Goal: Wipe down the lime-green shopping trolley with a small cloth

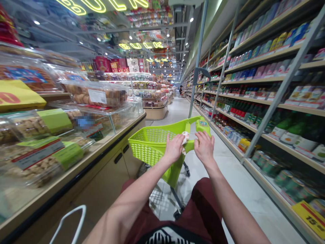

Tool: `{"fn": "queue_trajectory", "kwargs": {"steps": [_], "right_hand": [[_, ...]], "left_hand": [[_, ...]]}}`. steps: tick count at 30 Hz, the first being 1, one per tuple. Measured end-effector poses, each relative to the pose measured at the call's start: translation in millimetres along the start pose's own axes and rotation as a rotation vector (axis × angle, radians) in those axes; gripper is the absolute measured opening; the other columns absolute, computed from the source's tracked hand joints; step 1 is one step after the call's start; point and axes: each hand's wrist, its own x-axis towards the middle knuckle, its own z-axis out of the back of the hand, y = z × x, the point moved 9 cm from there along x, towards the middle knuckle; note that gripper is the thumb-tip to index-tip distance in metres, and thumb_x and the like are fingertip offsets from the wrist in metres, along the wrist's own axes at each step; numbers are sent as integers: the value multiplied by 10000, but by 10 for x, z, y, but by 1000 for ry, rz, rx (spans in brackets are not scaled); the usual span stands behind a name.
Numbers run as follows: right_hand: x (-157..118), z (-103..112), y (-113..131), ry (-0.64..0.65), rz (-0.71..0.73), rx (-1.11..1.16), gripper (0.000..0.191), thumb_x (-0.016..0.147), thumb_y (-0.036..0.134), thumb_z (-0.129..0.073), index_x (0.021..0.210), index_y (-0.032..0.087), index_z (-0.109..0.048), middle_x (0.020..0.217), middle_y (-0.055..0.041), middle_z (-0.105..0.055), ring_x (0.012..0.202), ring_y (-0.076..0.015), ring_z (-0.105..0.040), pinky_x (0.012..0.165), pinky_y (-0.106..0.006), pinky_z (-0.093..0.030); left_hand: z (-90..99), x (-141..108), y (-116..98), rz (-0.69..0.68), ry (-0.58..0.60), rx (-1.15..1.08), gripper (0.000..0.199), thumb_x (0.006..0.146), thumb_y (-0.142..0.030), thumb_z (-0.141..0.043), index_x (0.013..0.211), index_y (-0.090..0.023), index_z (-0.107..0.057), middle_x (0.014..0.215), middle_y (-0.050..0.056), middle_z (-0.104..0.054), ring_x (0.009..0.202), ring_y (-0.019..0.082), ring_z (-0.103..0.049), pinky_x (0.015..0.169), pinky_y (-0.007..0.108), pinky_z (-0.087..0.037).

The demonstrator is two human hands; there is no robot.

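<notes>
A lime-green shopping cart (149, 149) with a perforated basket stands in front of my knees, its handle side toward me. On its handle rests my left hand (174, 148), with the fingers over a crumpled white tissue (185, 137) that has coloured spots. Part of the tissue hangs down below the handle. My right hand (204, 148) curls over the right part of the handle, close to a green block with a label (202, 124). The undersides of both hands are hidden. Black cart wheels (187, 170) show near the floor.
On the left, a counter (127, 135) holds clear boxes of baked snacks (98, 94). Tall shelves (269, 103) of cans and bottles line the right side. A grey post (200, 44) rises ahead. Far down the tiled aisle (175, 105) is a person (181, 90).
</notes>
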Motion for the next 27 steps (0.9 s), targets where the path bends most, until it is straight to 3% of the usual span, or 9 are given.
{"fn": "queue_trajectory", "kwargs": {"steps": [3,8,15,17,21,23,25,27], "right_hand": [[14,15,-114,-7,-20,22,372,794,190,-359,1092,146,-577,1157,-103,-587,1136,-231,-456,1006,-456,-209],[16,67,-146,-33,-44,5,382,788,194,-360,1109,168,-565,1186,-98,-567,1178,-245,-412,1011,-511,-162],[-74,10,234,29,36,5,355,796,201,-381,1097,184,-568,1203,-91,-554,1227,-258,-359,1025,-541,-83],[-109,-26,299,65,62,6,348,798,196,-387,1091,189,-573,1188,-89,-565,1225,-258,-364,1030,-541,-72],[-149,-67,338,86,70,-1,339,799,193,-394,1081,178,-582,1176,-97,-573,1221,-257,-375,1039,-533,-79],[-159,-102,403,99,82,0,336,801,193,-394,1079,179,-583,1178,-91,-573,1222,-253,-376,1043,-523,-91],[-164,-153,521,120,112,6,339,799,190,-398,1085,186,-579,1177,-82,-575,1224,-249,-373,1047,-515,-94],[-168,-214,653,146,144,13,345,799,186,-400,1098,194,-572,1183,-76,-571,1228,-244,-368,1050,-509,-98]], "left_hand": [[-74,47,-138,-35,28,-2,411,832,-159,-409,1238,-221,-412,1296,82,-480,1217,204,-401,1062,558,-56],[-114,-29,158,114,59,29,387,836,-166,-409,1217,-224,-434,1266,90,-505,1170,209,-450,1061,561,-79],[-123,-4,-3,7,31,35,411,829,-169,-416,1234,-240,-425,1286,79,-487,1191,209,-431,1069,542,-74],[-153,-62,139,48,37,35,406,832,-165,-406,1231,-238,-426,1281,76,-494,1177,202,-446,1069,540,-63],[-191,-278,653,217,65,60,414,821,-145,-400,1226,-230,-427,1264,83,-511,1139,209,-480,1054,559,-80],[-195,-333,777,267,77,70,419,815,-139,-403,1223,-231,-430,1260,85,-516,1134,211,-484,1051,559,-92],[-194,-304,707,243,73,73,424,813,-137,-405,1225,-237,-429,1265,79,-512,1145,204,-476,1057,545,-90],[-192,-222,504,154,50,71,427,823,-150,-393,1239,-244,-416,1281,67,-499,1171,191,-452,1070,520,-79]]}}
